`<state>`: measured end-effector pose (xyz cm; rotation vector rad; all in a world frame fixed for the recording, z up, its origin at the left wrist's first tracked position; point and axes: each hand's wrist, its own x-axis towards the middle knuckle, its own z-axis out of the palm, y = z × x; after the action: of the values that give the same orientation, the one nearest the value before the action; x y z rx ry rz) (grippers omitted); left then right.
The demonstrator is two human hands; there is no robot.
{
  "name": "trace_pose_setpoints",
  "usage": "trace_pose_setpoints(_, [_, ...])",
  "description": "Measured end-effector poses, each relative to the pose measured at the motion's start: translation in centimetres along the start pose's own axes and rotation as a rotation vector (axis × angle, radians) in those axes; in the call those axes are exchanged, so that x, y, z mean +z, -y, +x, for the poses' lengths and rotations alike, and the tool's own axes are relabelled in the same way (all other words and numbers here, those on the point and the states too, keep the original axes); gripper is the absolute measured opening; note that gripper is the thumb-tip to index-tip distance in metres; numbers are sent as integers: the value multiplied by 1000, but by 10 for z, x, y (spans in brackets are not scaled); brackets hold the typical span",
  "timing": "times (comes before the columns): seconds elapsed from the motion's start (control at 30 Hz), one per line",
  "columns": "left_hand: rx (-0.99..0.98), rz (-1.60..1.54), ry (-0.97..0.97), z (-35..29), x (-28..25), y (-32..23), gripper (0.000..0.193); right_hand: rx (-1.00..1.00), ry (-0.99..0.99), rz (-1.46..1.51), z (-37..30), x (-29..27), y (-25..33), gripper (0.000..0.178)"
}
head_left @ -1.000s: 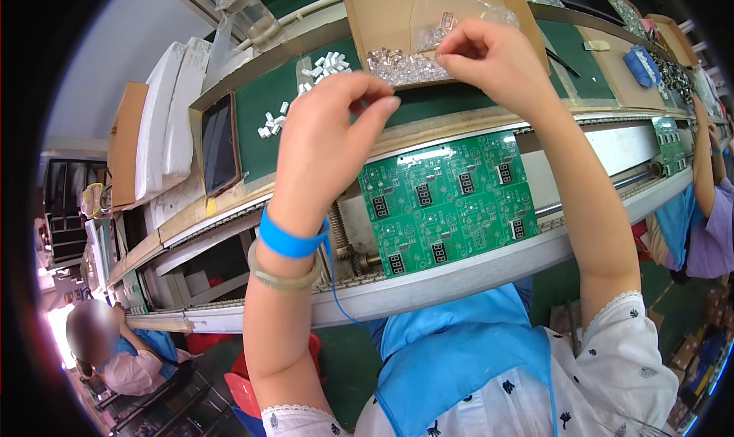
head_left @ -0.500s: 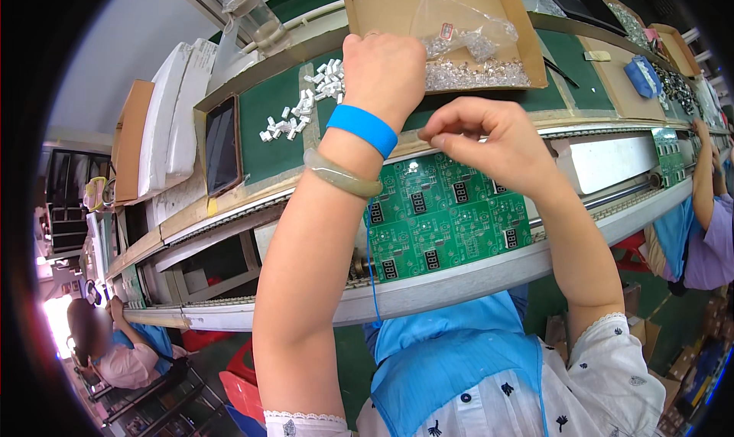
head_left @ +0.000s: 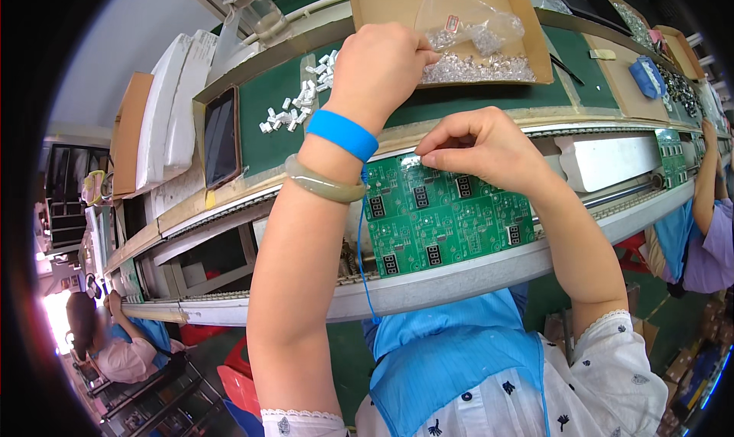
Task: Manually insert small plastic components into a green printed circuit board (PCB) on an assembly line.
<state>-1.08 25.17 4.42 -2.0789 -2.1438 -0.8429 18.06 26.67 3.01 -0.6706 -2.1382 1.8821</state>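
Observation:
My left hand (head_left: 380, 71), with a blue wristband (head_left: 342, 136) and a jade-coloured bangle (head_left: 325, 181) on its arm, is at the left end of a cardboard box (head_left: 535, 32). Its thumb and fingertips are pinched together beside small clear parts (head_left: 482, 68); whatever is between them is hidden. Below it lies a green circuit board panel (head_left: 451, 230) with several black digit displays (head_left: 434, 255). At the panel's far edge, my right hand (head_left: 485, 148) brings thumb and forefinger together in a pinch. Anything held there is too small to name.
White connector-like parts (head_left: 289, 116) lie loose on the green mat, near a dark tablet (head_left: 222, 139). A clear plastic bag (head_left: 474, 28) lies in the box. The conveyor rail (head_left: 283, 311) runs along the front. Other people sit at far left and right.
My left hand has shifted slightly left, and its pinched fingertips now show at the box. My right hand has come down and left, its fingertips reaching the panel's far edge.

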Motion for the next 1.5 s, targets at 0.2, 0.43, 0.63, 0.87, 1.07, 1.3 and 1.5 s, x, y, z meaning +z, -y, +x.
trace_pose_setpoints(0.2, [-200, -553, 95, -18, -28, -11, 21, -26, 3, -4, 0, 1, -3, 15])
trace_pose_setpoints(0.43, [-340, -837, 180, -51, -51, -9, 25, -47, -16, -31, -1, 0, -3, 14])
trace_pose_setpoints(0.63, [-551, -1100, 269, -81, -59, -2, 24, -50, -19, -55, -1, 0, -2, 16])
trace_pose_setpoints(0.87, [-648, -1306, 242, -100, -57, 8, 23, -54, -52, -110, -3, 6, -3, 16])
trace_pose_setpoints(1.07, [-646, -1306, 230, -107, -51, 13, 18, -94, -44, -186, -3, 7, -5, 16])
trace_pose_setpoints(1.3, [-630, -1096, 194, -113, -47, 8, 17, -183, -45, -327, -4, 11, -5, 16])
trace_pose_setpoints(1.5, [-646, -990, 226, -116, -45, 7, 17, -231, -67, -455, -4, 16, -12, 19])
